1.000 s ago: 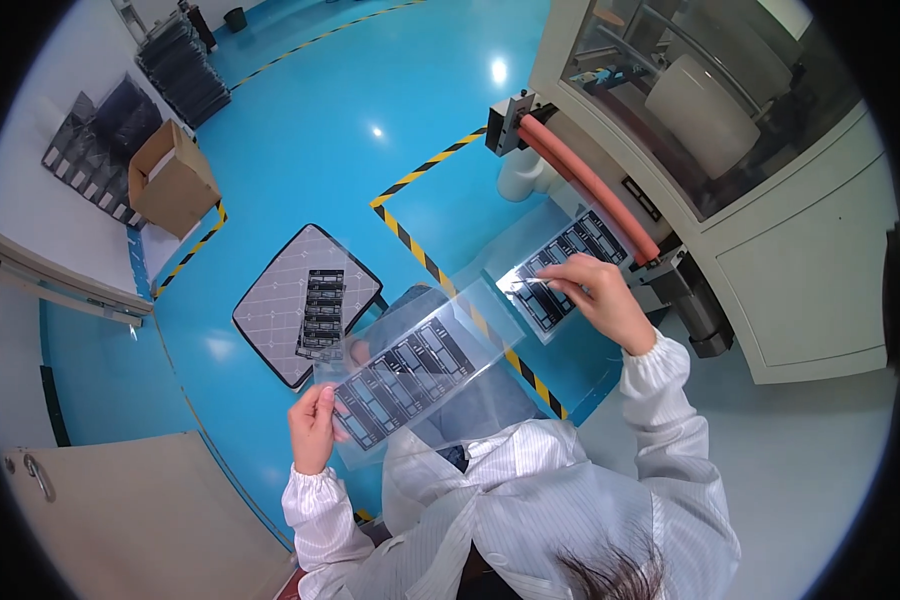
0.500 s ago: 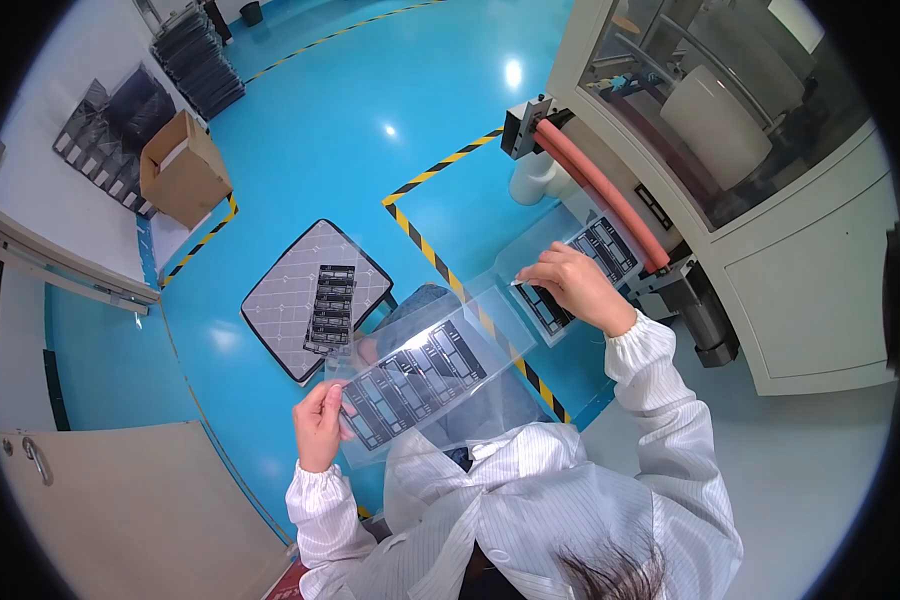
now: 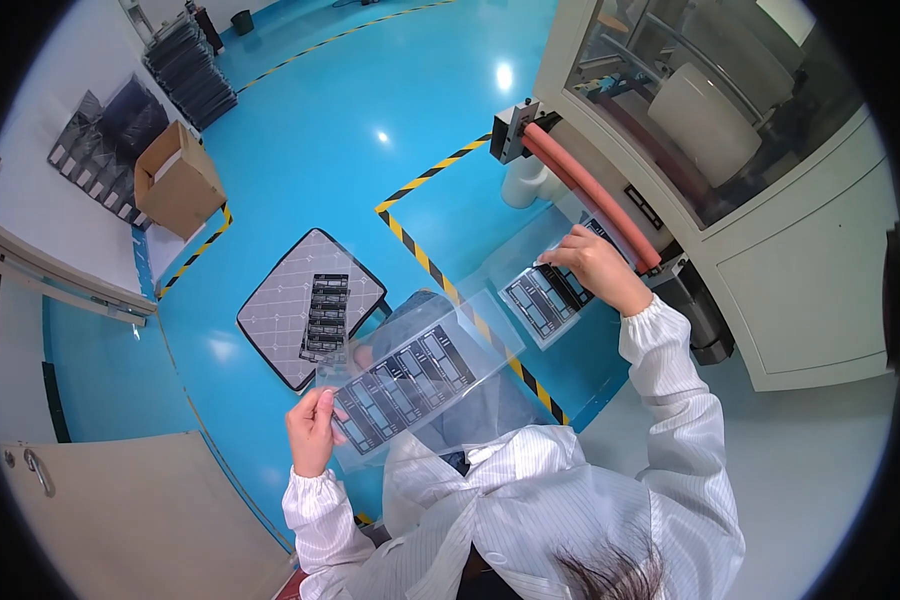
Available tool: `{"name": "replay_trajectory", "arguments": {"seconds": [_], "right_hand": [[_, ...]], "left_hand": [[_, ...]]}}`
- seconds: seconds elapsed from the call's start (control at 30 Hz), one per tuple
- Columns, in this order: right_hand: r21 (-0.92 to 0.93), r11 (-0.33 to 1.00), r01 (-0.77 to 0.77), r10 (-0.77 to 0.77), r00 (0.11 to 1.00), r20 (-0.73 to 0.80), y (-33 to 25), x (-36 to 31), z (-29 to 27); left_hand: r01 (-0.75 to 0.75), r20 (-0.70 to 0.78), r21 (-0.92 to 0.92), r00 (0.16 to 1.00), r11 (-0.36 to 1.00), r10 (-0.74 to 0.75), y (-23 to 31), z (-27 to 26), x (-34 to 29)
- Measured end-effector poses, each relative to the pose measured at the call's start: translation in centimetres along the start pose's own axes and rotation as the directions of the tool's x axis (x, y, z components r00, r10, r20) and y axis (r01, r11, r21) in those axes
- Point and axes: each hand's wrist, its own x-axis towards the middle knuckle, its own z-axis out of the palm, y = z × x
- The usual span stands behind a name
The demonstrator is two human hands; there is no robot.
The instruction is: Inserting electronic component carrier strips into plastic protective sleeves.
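My left hand (image 3: pixel 313 432) is closed on the left edge of a clear film strip (image 3: pixel 405 395) with a black printed panel of rectangles. That strip stretches tilted over my lap and runs on toward the machine. My right hand (image 3: pixel 598 268) is pinched over a second black printed panel (image 3: pixel 542 300) in the film, near the roller. Something small and whitish shows at its fingertips, too small to name. The film's far end reaches the pink rollers (image 3: pixel 595 195). On a grey patterned stool (image 3: pixel 278 305) lie several black printed film sheets (image 3: pixel 328 315).
A large pale machine (image 3: pixel 800 270) with a window stands at the right, a dark motor (image 3: pixel 705 315) below its rollers. Yellow-black tape (image 3: pixel 420 253) marks the blue floor. A cardboard box (image 3: pixel 180 180) and stacked dark trays (image 3: pixel 188 70) stand far left, a door (image 3: pixel 140 510) near left.
My right hand has moved right along the film, uncovering more of the second printed panel. My left hand keeps its hold, and the film in it has shifted slightly left.
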Motion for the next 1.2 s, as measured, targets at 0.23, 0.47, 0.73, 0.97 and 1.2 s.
{"name": "replay_trajectory", "arguments": {"seconds": [0.23,0.47,0.73,0.97,1.2], "right_hand": [[-0.114,0.993,-0.036,0.038,0.999,0.013,2.6,-0.6,-1.5],[-0.319,0.938,-0.137,0.109,0.989,-0.104,3.4,-1.7,-3.7],[-0.448,0.842,-0.300,0.192,0.944,-0.269,0.0,-3.2,-3.5],[0.338,0.882,-0.328,0.410,0.888,-0.210,-8.5,-4.1,-1.0],[0.650,0.753,-0.100,0.238,0.963,-0.128,-18.0,-1.9,5.1]], "left_hand": [[0.003,0.007,0.010,1.000,1.000,-0.003,0.1,-0.1,-0.1],[0.014,0.011,0.029,1.000,0.999,-0.014,0.2,-0.1,0.1],[0.031,0.015,-0.035,0.999,0.999,-0.031,0.0,0.0,0.2],[0.081,0.040,-0.044,0.996,0.996,-0.079,1.3,0.8,-0.5],[0.082,0.151,-0.055,0.986,0.995,-0.073,2.7,3.6,-1.6]]}}
